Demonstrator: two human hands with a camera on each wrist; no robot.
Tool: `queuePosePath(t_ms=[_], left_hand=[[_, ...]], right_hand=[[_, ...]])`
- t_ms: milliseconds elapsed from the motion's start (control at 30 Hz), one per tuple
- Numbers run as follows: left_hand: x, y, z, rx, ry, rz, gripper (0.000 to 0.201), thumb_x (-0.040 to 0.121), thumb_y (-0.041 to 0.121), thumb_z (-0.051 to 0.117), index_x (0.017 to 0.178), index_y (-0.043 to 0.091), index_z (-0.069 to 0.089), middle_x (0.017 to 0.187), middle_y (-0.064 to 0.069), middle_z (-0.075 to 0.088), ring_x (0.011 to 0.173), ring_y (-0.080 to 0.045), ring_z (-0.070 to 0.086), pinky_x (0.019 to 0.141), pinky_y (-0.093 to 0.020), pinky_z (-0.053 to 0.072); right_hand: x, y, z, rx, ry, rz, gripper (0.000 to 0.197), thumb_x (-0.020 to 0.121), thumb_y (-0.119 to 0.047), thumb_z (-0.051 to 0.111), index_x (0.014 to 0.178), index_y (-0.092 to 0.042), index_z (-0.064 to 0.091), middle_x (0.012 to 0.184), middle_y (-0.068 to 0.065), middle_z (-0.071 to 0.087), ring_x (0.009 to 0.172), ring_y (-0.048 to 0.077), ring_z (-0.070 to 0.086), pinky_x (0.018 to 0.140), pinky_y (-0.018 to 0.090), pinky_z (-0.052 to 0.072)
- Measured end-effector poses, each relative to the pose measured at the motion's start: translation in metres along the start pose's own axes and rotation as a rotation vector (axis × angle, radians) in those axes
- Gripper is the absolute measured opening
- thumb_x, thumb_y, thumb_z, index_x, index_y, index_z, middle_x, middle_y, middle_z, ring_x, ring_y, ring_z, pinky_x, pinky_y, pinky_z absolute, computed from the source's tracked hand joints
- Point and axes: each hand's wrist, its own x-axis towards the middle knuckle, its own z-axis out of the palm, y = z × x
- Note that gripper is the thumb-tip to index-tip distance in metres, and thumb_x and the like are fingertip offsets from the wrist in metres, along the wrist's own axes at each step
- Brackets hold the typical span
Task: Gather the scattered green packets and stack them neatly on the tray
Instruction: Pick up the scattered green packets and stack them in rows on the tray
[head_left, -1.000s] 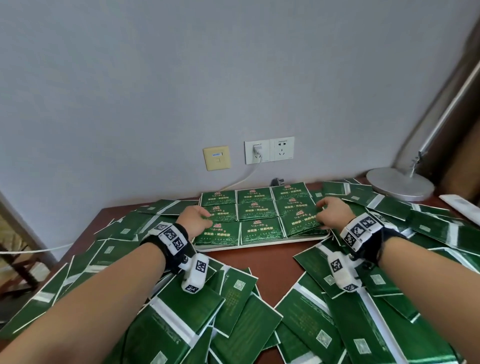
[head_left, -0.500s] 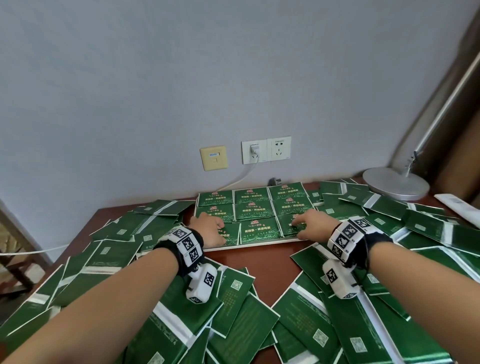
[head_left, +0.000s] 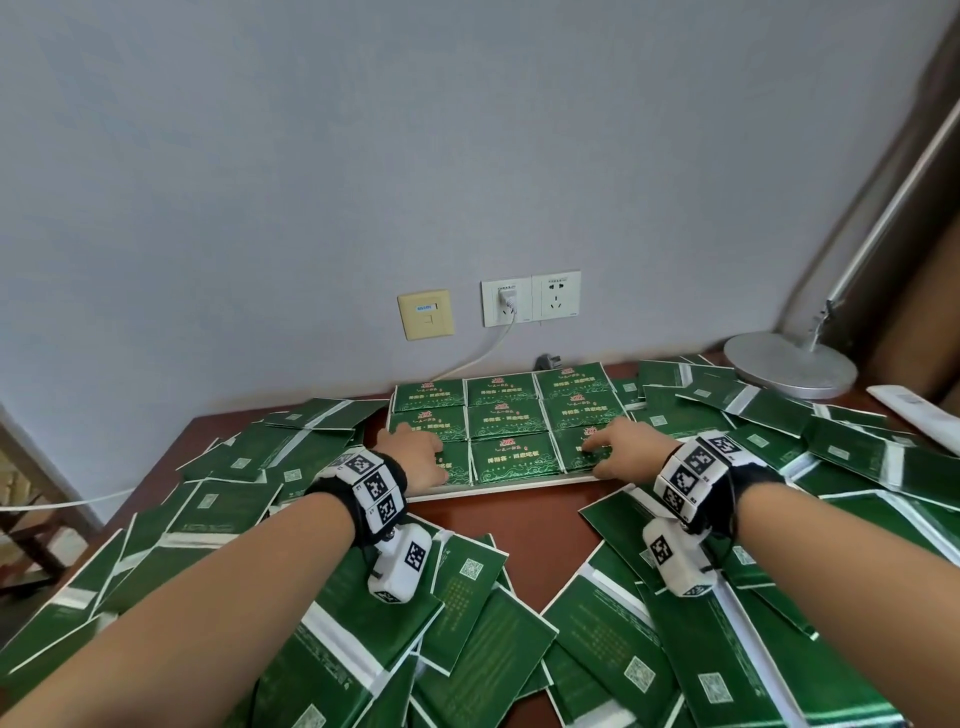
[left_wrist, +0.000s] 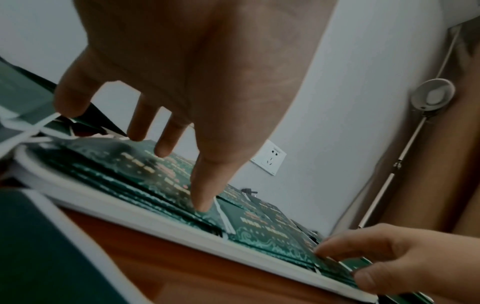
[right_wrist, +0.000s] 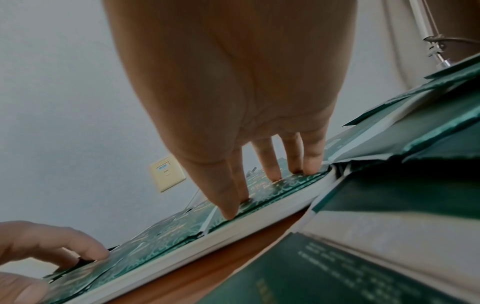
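Note:
A white tray (head_left: 498, 489) lies against the wall, filled with green packets (head_left: 514, 457) laid in neat rows. My left hand (head_left: 418, 457) rests with straight fingers on the front left stack (left_wrist: 135, 166); its fingertips (left_wrist: 203, 205) touch the packet tops. My right hand (head_left: 621, 449) presses straight fingers (right_wrist: 272, 174) on the front right stack (right_wrist: 285, 183), thumb at the tray's front rim (right_wrist: 259, 222). Neither hand holds a packet. Loose green packets (head_left: 467, 649) lie scattered all over the brown table (head_left: 524, 525).
Piles of loose packets (head_left: 182, 519) crowd the left, the right (head_left: 831, 441) and the near side. A lamp base (head_left: 789, 364) stands at the back right, a white object (head_left: 914, 410) beside it. Wall sockets (head_left: 530, 299) with a plugged cable sit behind the tray.
Both hands have slid from the tray's middle rows toward its front row and now lie flat on the front corner stacks.

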Motion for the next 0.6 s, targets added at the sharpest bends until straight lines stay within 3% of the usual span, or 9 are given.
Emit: queuePosePath(t_ms=[167, 400, 600], left_hand=[[-0.0009, 0.0033, 0.0017, 0.023, -0.128, 0.073, 0.054, 0.092, 0.046, 0.058, 0.143, 0.046, 0.041, 0.154, -0.015, 0.025, 0.14, -0.043, 0.025, 0.114, -0.051, 0.029], [-0.0013, 0.0002, -0.0028, 0.013, -0.118, 0.077, 0.051, 0.095, 0.037, 0.056, 0.144, 0.04, 0.044, 0.157, -0.015, 0.024, 0.142, -0.038, 0.027, 0.115, -0.041, 0.026], [0.0021, 0.0038, 0.0001, -0.003, -0.132, 0.072, 0.053, 0.091, 0.039, 0.06, 0.142, 0.044, 0.045, 0.158, -0.013, 0.022, 0.142, -0.041, 0.026, 0.116, -0.049, 0.028]], right_hand=[[-0.0005, -0.001, -0.0009, -0.002, -0.006, -0.001, 0.053, 0.087, -0.024, 0.065, 0.138, -0.027, 0.053, 0.144, 0.001, 0.05, 0.123, 0.021, 0.053, 0.1, 0.028, 0.044], [-0.0012, -0.0018, -0.0008, 0.014, -0.016, -0.003, 0.055, 0.086, -0.022, 0.066, 0.139, -0.026, 0.052, 0.14, -0.001, 0.054, 0.121, 0.019, 0.055, 0.101, 0.029, 0.045], [-0.0016, -0.0028, -0.0012, 0.006, -0.014, -0.002, 0.054, 0.087, -0.022, 0.065, 0.139, -0.026, 0.053, 0.139, -0.001, 0.055, 0.121, 0.02, 0.055, 0.102, 0.029, 0.045]])
